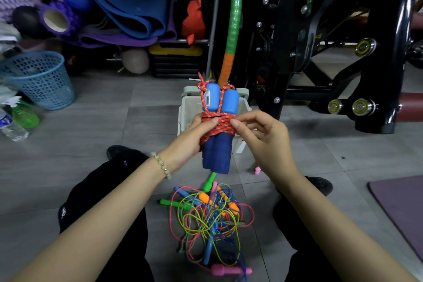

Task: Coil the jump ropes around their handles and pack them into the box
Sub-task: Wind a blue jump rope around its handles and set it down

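Head view: the left hand (191,142), a bead bracelet (161,165) on its wrist, has its grip closed round the pair of blue handles (217,103), thumb across the red rope (219,127) wound round their middle. The bundle is held upright in the air, in front of the white box (243,107) on the floor (114,121). The right hand (263,142) has its grip curled, thumb and forefinger pinching the coil's right edge. The left handle carries a small white panel (207,98); nothing on it can be read. Below lies a tangled pile of jump ropes (212,220) in pink, yellow, blue and green. A white mark (63,212) on the black trouser knee is too small to read. A water bottle (11,126) lies at far left, its label blurred.
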`<control>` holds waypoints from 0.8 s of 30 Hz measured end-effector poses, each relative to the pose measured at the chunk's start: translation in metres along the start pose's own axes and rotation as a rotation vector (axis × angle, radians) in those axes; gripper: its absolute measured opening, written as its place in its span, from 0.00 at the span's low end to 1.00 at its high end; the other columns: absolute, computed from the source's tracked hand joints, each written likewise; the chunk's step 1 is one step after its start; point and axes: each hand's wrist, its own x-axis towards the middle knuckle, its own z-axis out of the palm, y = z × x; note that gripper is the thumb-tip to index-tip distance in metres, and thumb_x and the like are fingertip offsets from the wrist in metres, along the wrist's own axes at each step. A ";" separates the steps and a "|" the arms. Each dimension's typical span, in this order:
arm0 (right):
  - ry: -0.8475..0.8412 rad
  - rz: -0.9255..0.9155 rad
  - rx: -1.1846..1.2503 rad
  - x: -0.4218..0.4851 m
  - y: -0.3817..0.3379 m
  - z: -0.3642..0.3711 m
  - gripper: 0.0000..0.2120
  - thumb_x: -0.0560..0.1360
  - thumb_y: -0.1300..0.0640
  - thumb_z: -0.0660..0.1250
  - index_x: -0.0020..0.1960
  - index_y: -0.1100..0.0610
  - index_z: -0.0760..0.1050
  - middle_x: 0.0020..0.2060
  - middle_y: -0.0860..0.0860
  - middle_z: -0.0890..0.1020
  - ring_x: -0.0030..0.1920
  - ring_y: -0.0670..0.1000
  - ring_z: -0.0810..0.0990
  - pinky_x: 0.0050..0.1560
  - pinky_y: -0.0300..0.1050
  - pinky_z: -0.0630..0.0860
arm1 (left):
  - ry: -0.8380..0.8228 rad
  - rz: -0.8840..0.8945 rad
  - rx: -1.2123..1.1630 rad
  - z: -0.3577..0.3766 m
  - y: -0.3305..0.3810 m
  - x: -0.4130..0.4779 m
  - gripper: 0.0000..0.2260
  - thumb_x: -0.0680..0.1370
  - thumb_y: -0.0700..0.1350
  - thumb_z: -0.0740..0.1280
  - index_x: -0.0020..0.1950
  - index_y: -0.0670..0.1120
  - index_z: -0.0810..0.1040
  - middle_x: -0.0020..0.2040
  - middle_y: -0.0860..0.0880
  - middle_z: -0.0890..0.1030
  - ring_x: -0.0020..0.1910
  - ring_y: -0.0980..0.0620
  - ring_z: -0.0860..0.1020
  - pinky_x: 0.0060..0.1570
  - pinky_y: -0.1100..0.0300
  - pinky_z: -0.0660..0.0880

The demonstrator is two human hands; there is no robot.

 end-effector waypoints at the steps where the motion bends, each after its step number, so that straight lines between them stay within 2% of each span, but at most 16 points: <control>1: -0.036 -0.005 -0.033 0.000 0.001 -0.002 0.04 0.73 0.62 0.70 0.45 0.53 0.79 0.40 0.52 0.83 0.40 0.47 0.82 0.46 0.41 0.79 | 0.000 -0.001 -0.011 -0.003 0.001 0.002 0.13 0.78 0.47 0.64 0.62 0.50 0.70 0.61 0.47 0.77 0.56 0.53 0.77 0.61 0.57 0.72; 3: -0.080 -0.019 -0.096 0.000 0.004 -0.005 0.07 0.73 0.63 0.70 0.46 0.51 0.80 0.42 0.53 0.84 0.43 0.50 0.83 0.48 0.43 0.80 | 0.008 0.018 0.053 -0.008 0.000 0.003 0.13 0.77 0.49 0.65 0.61 0.52 0.71 0.61 0.49 0.77 0.58 0.54 0.77 0.63 0.57 0.70; 6: -0.043 0.013 -0.051 -0.003 0.008 -0.003 0.06 0.71 0.63 0.72 0.44 0.54 0.79 0.39 0.54 0.84 0.41 0.54 0.83 0.46 0.46 0.81 | 0.006 0.055 0.183 -0.007 -0.003 0.000 0.11 0.79 0.50 0.62 0.61 0.53 0.69 0.59 0.51 0.77 0.58 0.56 0.75 0.64 0.59 0.70; 9: -0.037 0.012 -0.018 -0.006 0.009 -0.002 0.04 0.70 0.63 0.73 0.43 0.57 0.80 0.36 0.54 0.84 0.38 0.53 0.83 0.44 0.44 0.81 | -0.011 0.092 0.270 -0.008 -0.007 -0.002 0.17 0.74 0.59 0.63 0.60 0.55 0.68 0.59 0.52 0.77 0.58 0.57 0.75 0.62 0.61 0.70; 12: -0.116 -0.072 -0.143 -0.006 0.009 -0.002 0.05 0.69 0.61 0.74 0.44 0.56 0.82 0.36 0.52 0.82 0.37 0.51 0.80 0.41 0.40 0.79 | -0.021 0.121 0.338 -0.011 -0.005 -0.005 0.20 0.76 0.60 0.60 0.65 0.54 0.62 0.60 0.53 0.74 0.59 0.57 0.73 0.63 0.62 0.68; 15: -0.142 -0.092 -0.239 -0.003 0.014 -0.002 0.07 0.67 0.61 0.76 0.44 0.55 0.81 0.36 0.48 0.77 0.37 0.46 0.75 0.37 0.37 0.77 | -0.052 0.138 0.467 -0.010 0.001 -0.009 0.22 0.74 0.60 0.56 0.65 0.54 0.60 0.58 0.54 0.74 0.57 0.58 0.72 0.63 0.60 0.68; 17: -0.164 -0.021 -0.218 -0.002 0.017 -0.001 0.08 0.67 0.61 0.76 0.42 0.54 0.79 0.36 0.47 0.76 0.36 0.44 0.74 0.37 0.40 0.76 | -0.056 0.140 0.547 -0.011 0.005 -0.011 0.23 0.73 0.60 0.54 0.66 0.55 0.59 0.57 0.52 0.75 0.55 0.57 0.74 0.59 0.62 0.70; 20: -0.270 0.041 -0.218 -0.004 0.022 0.001 0.09 0.67 0.60 0.76 0.38 0.52 0.77 0.34 0.49 0.78 0.36 0.46 0.74 0.40 0.42 0.75 | -0.076 0.128 0.706 -0.014 0.009 -0.015 0.28 0.75 0.59 0.52 0.73 0.53 0.52 0.54 0.49 0.78 0.50 0.54 0.78 0.49 0.66 0.73; 22: -0.276 0.033 -0.221 -0.009 0.026 0.004 0.09 0.69 0.60 0.74 0.39 0.49 0.75 0.35 0.48 0.77 0.38 0.47 0.75 0.40 0.45 0.75 | -0.076 0.134 0.748 -0.014 0.011 -0.018 0.31 0.73 0.61 0.52 0.74 0.53 0.49 0.49 0.48 0.79 0.47 0.52 0.79 0.45 0.68 0.74; 24: -0.263 -0.018 -0.279 -0.010 0.028 0.005 0.09 0.72 0.59 0.71 0.40 0.47 0.73 0.36 0.46 0.75 0.39 0.50 0.76 0.41 0.47 0.77 | -0.071 0.162 0.737 -0.012 0.012 -0.020 0.30 0.73 0.61 0.53 0.73 0.55 0.50 0.48 0.49 0.78 0.44 0.53 0.78 0.45 0.65 0.74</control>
